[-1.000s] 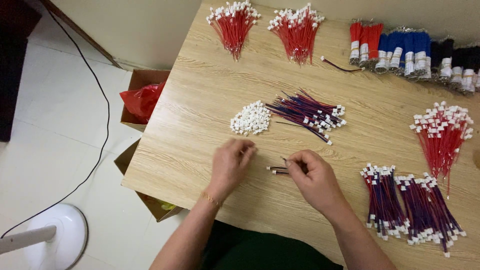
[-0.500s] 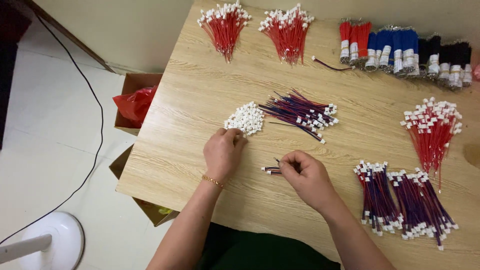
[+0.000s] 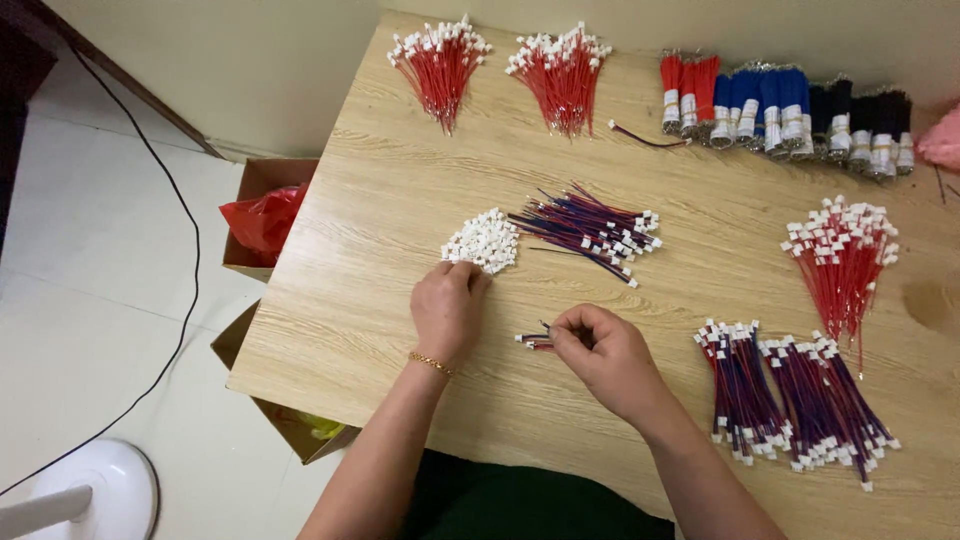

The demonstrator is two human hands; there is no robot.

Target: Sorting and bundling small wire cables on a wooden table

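My left hand [image 3: 448,308] rests knuckles-up on the wooden table [image 3: 380,220], its fingertips at the near edge of a small pile of white plastic connectors [image 3: 483,241]. My right hand [image 3: 602,352] pinches a short red-and-blue wire piece [image 3: 534,341] that carries a white connector at its left end. Just beyond both hands lies a loose bundle of red-and-blue wires with white connectors [image 3: 590,231]. Whether the left fingers hold a connector is hidden.
Red wire bundles [image 3: 440,58] [image 3: 565,70] lie at the far edge, another [image 3: 843,262] at right. Taped red, blue and black bundles [image 3: 780,110] line the back right. Finished red-and-blue bundles [image 3: 790,400] sit near right. Cardboard boxes [image 3: 265,215] and a white fan base [image 3: 85,495] stand on the floor at left.
My left hand has moved away from my right hand, forward to the pile of white connectors. My right hand stays put with the wire piece.
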